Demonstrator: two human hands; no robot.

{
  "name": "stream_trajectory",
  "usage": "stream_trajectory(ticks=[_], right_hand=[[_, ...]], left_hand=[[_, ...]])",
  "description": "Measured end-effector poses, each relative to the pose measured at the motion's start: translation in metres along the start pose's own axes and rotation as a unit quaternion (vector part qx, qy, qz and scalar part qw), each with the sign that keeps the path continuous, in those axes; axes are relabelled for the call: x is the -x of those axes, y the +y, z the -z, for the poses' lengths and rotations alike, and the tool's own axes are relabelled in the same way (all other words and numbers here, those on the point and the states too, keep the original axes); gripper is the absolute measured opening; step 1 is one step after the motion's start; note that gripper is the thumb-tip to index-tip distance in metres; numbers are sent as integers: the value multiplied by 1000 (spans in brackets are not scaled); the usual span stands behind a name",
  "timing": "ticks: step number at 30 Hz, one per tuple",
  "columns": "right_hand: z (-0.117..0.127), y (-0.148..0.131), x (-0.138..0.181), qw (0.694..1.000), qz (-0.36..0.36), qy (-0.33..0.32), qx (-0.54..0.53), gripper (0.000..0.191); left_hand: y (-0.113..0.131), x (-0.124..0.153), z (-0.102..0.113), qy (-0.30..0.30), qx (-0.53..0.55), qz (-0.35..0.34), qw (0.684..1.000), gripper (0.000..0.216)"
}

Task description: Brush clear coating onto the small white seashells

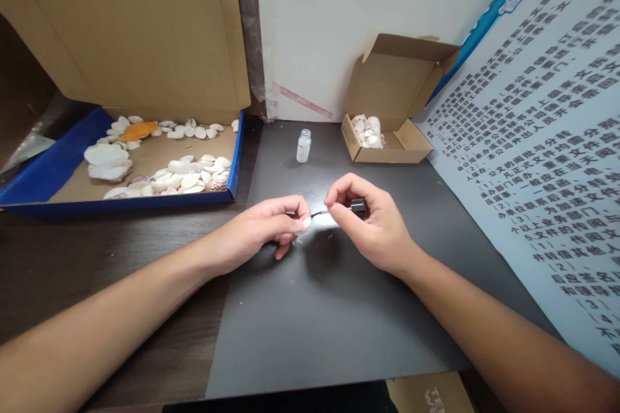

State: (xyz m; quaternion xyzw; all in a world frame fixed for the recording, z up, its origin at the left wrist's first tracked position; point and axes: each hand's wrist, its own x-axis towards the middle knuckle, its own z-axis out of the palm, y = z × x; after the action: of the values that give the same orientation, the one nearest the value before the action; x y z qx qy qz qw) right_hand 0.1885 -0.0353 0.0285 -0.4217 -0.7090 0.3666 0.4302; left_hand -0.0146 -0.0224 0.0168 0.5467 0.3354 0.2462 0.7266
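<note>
Between the thumb and fingers of my left hand (278,222) is a small white seashell (307,224), mostly covered by the fingertips. My right hand (371,222) pinches a thin applicator brush with a black cap (358,206). The brush's dark tip reaches left to the shell and appears to touch it. Beyond both hands stands a small clear glass bottle (303,147), uncapped and upright, with whitish contents. Small pale specks lie on the dark grey mat (329,316) beneath my hands.
At the left, an open blue cardboard box (237,161) holds many shells and one orange piece (138,131). A smaller open brown box (387,156) with white shells stands at the back right. A white panel (310,32) rises behind; a printed sheet (542,161) slopes along the right.
</note>
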Motion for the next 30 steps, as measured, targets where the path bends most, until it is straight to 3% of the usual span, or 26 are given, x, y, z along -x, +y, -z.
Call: stream_trajectory(ticks=[4, 9, 15, 20, 26, 30], right_hand=[[4, 0, 0, 999, -17, 18, -26, 9], [1, 0, 0, 999, -3, -36, -39, 8], [4, -2, -1, 1000, -4, 17, -15, 10], [2, -1, 0, 999, 12, -31, -31, 9], [2, 0, 0, 999, 10, 34, -15, 12], [1, 0, 0, 999, 17, -12, -38, 11]], left_hand=[[0, 0, 2, -23, 4, 4, 1000, 10], [-3, 0, 3, -35, -1, 4, 999, 12], [-4, 1, 3, -32, -17, -1, 999, 15], [-4, 0, 4, -32, -25, -5, 999, 16], [-3, -1, 4, -36, -24, -2, 999, 15], [-4, -2, 5, -40, -13, -6, 999, 14]])
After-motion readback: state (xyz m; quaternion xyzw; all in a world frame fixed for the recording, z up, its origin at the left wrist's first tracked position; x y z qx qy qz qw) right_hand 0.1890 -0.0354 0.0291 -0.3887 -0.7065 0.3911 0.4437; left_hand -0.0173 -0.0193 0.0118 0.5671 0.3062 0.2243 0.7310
